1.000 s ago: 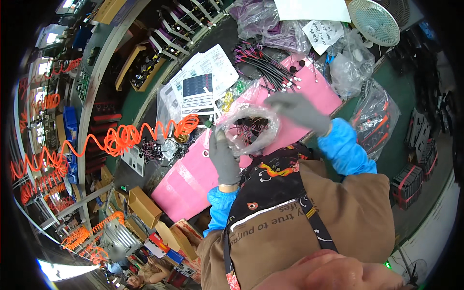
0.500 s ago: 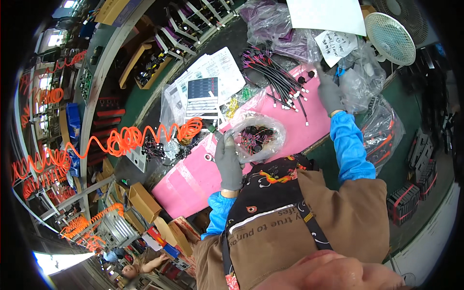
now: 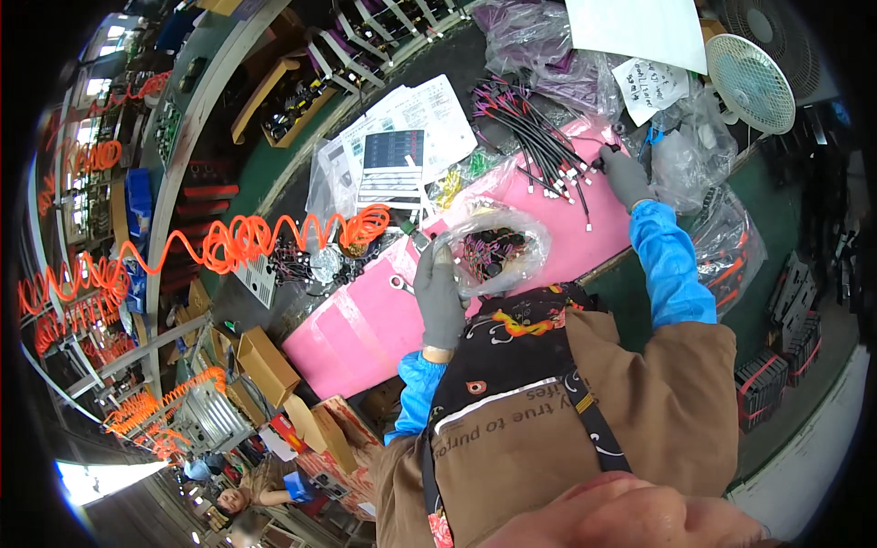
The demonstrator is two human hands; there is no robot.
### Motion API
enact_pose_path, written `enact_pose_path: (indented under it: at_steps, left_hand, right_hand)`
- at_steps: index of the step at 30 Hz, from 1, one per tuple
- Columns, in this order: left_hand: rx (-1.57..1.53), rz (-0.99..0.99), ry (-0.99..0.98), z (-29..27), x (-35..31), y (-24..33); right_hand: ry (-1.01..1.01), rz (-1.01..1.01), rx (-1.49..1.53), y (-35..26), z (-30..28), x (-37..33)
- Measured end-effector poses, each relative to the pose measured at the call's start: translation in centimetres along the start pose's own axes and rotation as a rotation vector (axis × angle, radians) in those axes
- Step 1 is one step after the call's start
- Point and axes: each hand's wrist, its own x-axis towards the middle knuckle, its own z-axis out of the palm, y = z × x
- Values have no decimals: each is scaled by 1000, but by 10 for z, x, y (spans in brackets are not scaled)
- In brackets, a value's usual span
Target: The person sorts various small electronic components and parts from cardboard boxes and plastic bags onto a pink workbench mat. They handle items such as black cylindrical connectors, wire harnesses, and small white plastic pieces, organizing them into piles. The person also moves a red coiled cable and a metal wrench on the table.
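My left hand (image 3: 438, 297), in a grey glove, grips the edge of a clear plastic bag (image 3: 498, 245) that holds several small dark connector parts. The bag hangs just above a pink mat (image 3: 365, 329) on the bench. My right hand (image 3: 626, 175), also in a grey glove, reaches out to the far right end of the mat. Its fingers rest on the ends of a bundle of black cables (image 3: 539, 137) with white tips. Whether it grips them I cannot tell. Blue sleeves cover both forearms.
Printed sheets in clear sleeves (image 3: 393, 155) lie behind the mat. An orange coiled hose (image 3: 265, 242) runs along the left. More plastic bags (image 3: 548, 46) and a white fan (image 3: 754, 82) stand at the far right. Cardboard boxes (image 3: 265, 365) sit under the bench. Another person (image 3: 242, 493) is at lower left.
My right hand let go of the bag and moved out to the cable bundle at the right. My left hand keeps the bag, now lower and closer to the mat.
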Motion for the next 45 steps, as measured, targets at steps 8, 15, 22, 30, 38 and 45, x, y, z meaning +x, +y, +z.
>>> enact_pose_path:
  at_steps: [8,15,22,30,38,45]
  left_hand:
    - [-111,-12,-32,-5,1,-20]
    - [-198,4,-96,-2,-12,-17]
    - [-136,-1,-159,-2,-28,-22]
    - [-172,33,141,-43,-11,-19]
    - [-106,-58,86,-23,-2,-3]
    - [-122,-58,100,-21,16,-11]
  right_hand:
    - [-67,149,1077,-87,-129,-123]
    - [-716,-185,1328,-185,-126,-143]
    - [33,-840,339,-223,15,-78]
    - [-179,-197,568,-142,-100,-35]
    - [-217,90,-83,-160,-19,35]
    - [78,149,-68,-166,22,57]
